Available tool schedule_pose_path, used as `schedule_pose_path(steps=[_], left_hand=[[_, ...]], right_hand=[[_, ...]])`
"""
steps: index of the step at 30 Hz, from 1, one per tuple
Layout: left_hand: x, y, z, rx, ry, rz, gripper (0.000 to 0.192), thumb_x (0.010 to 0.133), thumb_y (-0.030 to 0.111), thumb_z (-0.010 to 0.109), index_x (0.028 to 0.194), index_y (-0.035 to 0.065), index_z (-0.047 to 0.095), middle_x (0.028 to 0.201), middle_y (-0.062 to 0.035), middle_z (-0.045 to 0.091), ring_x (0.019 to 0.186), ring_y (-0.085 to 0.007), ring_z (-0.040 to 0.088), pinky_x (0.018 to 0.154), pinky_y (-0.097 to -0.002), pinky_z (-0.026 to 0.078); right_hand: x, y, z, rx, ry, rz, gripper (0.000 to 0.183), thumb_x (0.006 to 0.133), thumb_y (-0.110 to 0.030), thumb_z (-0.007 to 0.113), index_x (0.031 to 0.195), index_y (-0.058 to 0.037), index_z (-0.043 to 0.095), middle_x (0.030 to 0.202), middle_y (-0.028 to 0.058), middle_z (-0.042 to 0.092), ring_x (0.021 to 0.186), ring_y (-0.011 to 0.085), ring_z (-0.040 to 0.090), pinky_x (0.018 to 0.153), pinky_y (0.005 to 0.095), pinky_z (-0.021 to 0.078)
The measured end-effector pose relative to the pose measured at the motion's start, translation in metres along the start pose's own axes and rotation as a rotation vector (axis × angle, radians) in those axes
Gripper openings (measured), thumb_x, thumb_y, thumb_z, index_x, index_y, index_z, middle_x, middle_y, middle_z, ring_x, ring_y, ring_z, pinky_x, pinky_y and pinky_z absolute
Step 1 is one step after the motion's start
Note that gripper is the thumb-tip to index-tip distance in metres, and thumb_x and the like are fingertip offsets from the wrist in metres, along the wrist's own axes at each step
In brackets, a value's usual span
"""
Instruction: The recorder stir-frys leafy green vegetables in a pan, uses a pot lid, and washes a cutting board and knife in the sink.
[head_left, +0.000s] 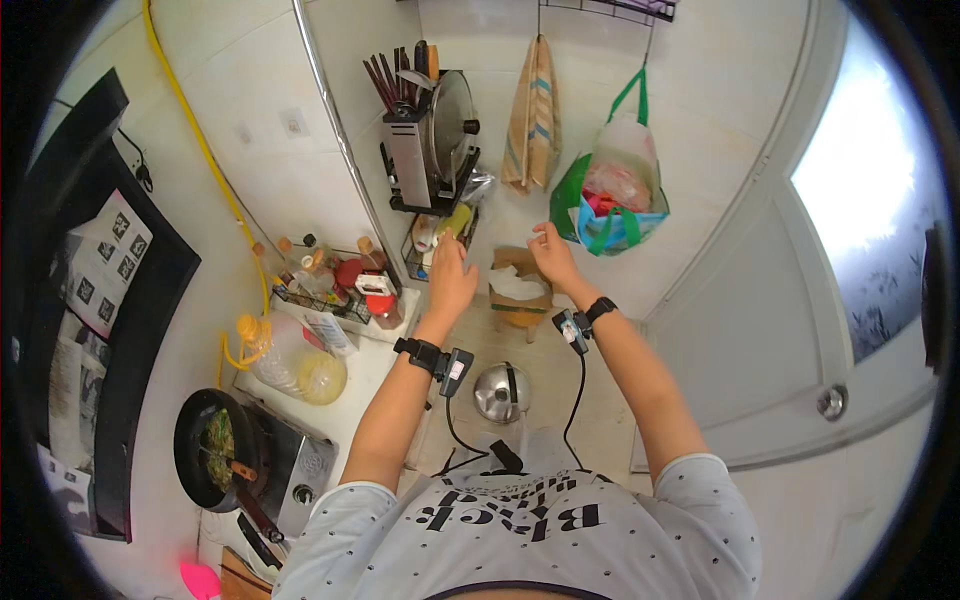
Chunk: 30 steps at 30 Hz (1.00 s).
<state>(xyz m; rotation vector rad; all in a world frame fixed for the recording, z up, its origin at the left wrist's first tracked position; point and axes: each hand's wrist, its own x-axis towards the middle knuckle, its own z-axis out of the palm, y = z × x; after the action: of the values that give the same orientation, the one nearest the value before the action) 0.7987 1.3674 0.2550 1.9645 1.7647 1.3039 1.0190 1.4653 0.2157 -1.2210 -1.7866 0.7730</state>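
My left hand (452, 276) is raised near a wire basket (415, 259) holding bottles and packets, below a knife and utensil rack (411, 161). Whether its fingers touch the yellow-green item (456, 219) there is unclear. My right hand (553, 255), fingers partly curled, hangs in front of the tiled wall, left of a green and blue shopping bag (626, 225) and below a striped towel (532, 120). Nothing shows in it. Between and beyond my forearms stands a cardboard box (520, 300) with white paper or plastic inside. Both wrists carry strapped devices with cables.
At left, a black wok (217, 450) with cooked greens sits on a gas stove (304, 480). A large oil bottle (300, 364) and a rack of seasoning jars (330, 300) stand on the counter. A steel kettle (501, 394) is on the floor. A grey door (750, 375) stands right.
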Motion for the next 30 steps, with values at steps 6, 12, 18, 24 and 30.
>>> schedule_pose_path(steps=[6, 12, 18, 24, 30], left_hand=[[0.087, -0.028, 0.026, 0.100, 0.046, 0.129, 0.026, 0.076, 0.002, 0.061, 0.093, 0.0026, 0.041, 0.147, -0.0318, 0.033, 0.136, -0.0468, 0.033, 0.108, -0.0477, 0.033], [0.165, -0.029, 0.038, 0.232, 0.150, 0.078, 0.027, 0.078, 0.001, 0.061, 0.093, 0.0025, 0.039, 0.149, -0.0322, 0.030, 0.138, -0.0469, 0.029, 0.108, -0.0469, 0.032], [0.200, -0.011, 0.061, 0.391, 0.246, 0.087, 0.029, 0.073, 0.000, 0.062, 0.096, -0.0007, 0.044, 0.145, -0.0291, 0.037, 0.133, -0.0446, 0.038, 0.110, -0.0470, 0.034], [0.209, 0.003, 0.072, 0.438, 0.282, 0.083, 0.028, 0.075, -0.002, 0.061, 0.094, 0.0019, 0.042, 0.147, -0.0267, 0.035, 0.136, -0.0434, 0.035, 0.110, -0.0478, 0.034], [0.194, 0.037, 0.049, 0.561, 0.417, 0.238, 0.023, 0.071, -0.003, 0.059, 0.085, 0.0015, 0.043, 0.135, -0.0212, 0.050, 0.125, -0.0416, 0.046, 0.102, -0.0489, 0.040]], right_hand=[[0.162, 0.026, 0.038, 0.099, -0.123, -0.010, 0.049, 0.095, -0.036, 0.056, 0.126, -0.0004, 0.044, 0.096, 0.0207, 0.065, 0.091, 0.0343, 0.063, 0.082, 0.0412, 0.0483], [0.295, 0.001, 0.052, 0.423, -0.258, 0.117, 0.062, 0.098, -0.054, 0.044, 0.132, -0.0036, 0.032, 0.085, 0.0111, 0.054, 0.068, 0.0182, 0.056, 0.059, 0.0307, 0.0476], [0.371, -0.010, 0.078, 0.422, -0.282, 0.336, 0.068, 0.099, -0.052, 0.042, 0.137, 0.0031, 0.030, 0.110, 0.0208, 0.054, 0.092, 0.0312, 0.057, 0.079, 0.0447, 0.0488], [0.404, 0.014, 0.101, 0.483, 0.057, 0.193, 0.059, 0.100, -0.044, 0.042, 0.131, 0.0060, 0.035, 0.117, 0.0261, 0.051, 0.102, 0.0379, 0.052, 0.088, 0.0499, 0.0408], [0.357, -0.081, 0.038, 0.955, 0.097, 0.147, 0.032, 0.098, -0.036, 0.048, 0.096, -0.0064, 0.036, 0.085, 0.0064, 0.043, 0.068, 0.0150, 0.042, 0.056, 0.0327, 0.0359]])
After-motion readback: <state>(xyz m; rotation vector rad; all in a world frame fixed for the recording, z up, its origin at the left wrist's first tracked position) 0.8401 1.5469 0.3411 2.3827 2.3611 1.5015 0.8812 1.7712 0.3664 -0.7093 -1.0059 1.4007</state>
